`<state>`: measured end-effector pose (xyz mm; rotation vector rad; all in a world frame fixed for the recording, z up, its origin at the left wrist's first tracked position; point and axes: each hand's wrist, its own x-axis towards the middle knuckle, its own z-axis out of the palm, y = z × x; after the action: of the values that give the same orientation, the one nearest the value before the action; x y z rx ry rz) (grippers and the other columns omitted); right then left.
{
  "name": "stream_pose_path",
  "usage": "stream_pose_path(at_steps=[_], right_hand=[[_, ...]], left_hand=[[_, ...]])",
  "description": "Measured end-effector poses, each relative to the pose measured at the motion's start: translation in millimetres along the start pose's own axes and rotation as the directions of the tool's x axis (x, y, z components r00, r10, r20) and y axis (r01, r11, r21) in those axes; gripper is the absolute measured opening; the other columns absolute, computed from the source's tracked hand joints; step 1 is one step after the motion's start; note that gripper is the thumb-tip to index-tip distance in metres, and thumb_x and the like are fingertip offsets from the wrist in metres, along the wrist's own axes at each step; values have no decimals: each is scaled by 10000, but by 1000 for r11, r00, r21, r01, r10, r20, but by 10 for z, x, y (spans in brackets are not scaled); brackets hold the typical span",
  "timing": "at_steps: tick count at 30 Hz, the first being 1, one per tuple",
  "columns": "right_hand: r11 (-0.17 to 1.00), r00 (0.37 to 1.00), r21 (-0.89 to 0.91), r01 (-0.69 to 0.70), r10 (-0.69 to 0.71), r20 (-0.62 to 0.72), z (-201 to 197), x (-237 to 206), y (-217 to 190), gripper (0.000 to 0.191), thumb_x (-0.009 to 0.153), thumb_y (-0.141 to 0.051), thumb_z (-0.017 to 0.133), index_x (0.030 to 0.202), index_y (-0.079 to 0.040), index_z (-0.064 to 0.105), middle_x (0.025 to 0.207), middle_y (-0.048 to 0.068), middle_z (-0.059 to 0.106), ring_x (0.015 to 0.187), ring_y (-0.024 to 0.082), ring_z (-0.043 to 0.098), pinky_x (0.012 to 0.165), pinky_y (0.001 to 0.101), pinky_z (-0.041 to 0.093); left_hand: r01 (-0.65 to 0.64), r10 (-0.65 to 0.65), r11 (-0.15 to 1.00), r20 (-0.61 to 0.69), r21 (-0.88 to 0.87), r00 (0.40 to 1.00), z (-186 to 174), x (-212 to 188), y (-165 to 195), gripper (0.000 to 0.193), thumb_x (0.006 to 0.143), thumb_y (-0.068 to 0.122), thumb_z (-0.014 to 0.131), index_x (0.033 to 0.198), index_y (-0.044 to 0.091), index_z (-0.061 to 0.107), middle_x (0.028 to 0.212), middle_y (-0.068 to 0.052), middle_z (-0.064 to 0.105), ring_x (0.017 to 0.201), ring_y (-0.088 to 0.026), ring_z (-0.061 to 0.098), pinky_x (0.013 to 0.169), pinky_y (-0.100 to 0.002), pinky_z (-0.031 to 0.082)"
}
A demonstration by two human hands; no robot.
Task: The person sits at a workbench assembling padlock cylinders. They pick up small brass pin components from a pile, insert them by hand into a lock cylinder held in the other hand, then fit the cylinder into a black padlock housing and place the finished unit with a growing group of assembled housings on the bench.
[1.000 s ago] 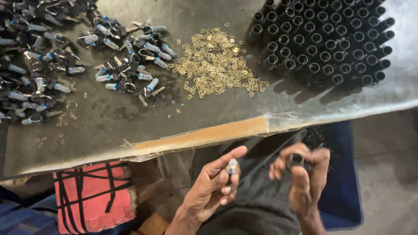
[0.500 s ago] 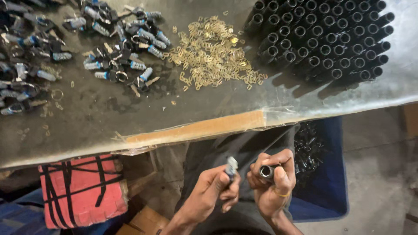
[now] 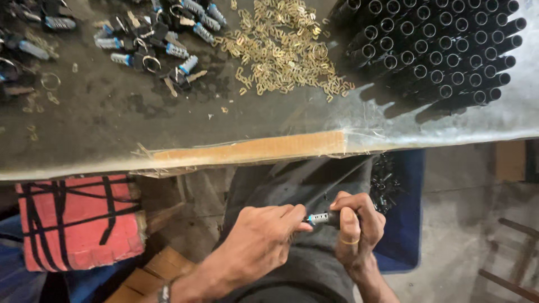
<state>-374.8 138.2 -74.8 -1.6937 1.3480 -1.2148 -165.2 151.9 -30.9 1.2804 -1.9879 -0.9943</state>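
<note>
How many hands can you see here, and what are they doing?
2. The left hand is low in the middle, pinching the silver end of a small cylinder. The right hand is just beside it, wrapped around the cylinder's black end. No other hands show.

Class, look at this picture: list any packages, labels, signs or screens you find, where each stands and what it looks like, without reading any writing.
No labels, signs or screens show; two containers come closest.
Red bag or box: lower left, below the table edge, squarish, red crossed with black lines.
Blue bin: under the table at right, beside the right hand, dark blue, holding small black parts.
Cardboard strip: along the table's front edge, long, plain brown.
</note>
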Motion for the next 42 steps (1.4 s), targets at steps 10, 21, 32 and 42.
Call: stream_pose_path(at_steps=[10,21,32,42], right_hand=[[527,498,39,-849,772,395,-466,-66,788,237,1009,-351,580,990,-133,669,686,-7,502,526,83,430,454,252,346],[773,998,-634,-17,48,31,-1060,-90,659,256,1069,-202,621,1242,-14,631,1288,196,649,1239,341,601,1052,423,475],[955,972,295,28,-94,213,352,278,-452,485,1070,-442,477,1301,-31,590,1208,76,612,1061,173,628,961,293,510],[912,918,275,-305,205,338,278,310,-191,470,957,-513,632,1020,-47,623,1018,41,518,882,147,481,770,272,403]], left_hand=[[-297,276,863,113,408,955,189,272,-34,299,920,287,681,1088,44,634,876,-76,608,812,-245,643,680,-382,509],[351,141,589,-520,728,842,-1482,554,-752,339,838,226,827,1144,117,728,1041,-43,634,966,-239,595,817,-417,426],[238,-209,971,-567,-22,797,-826,280,163,298,780,177,853,1012,112,678,978,-36,649,838,-210,642,825,-318,524],[312,35,768,-523,560,852,-790,486,-190,728,871,579,706,1398,82,630,1157,-75,601,1071,-259,567,934,-419,361]])
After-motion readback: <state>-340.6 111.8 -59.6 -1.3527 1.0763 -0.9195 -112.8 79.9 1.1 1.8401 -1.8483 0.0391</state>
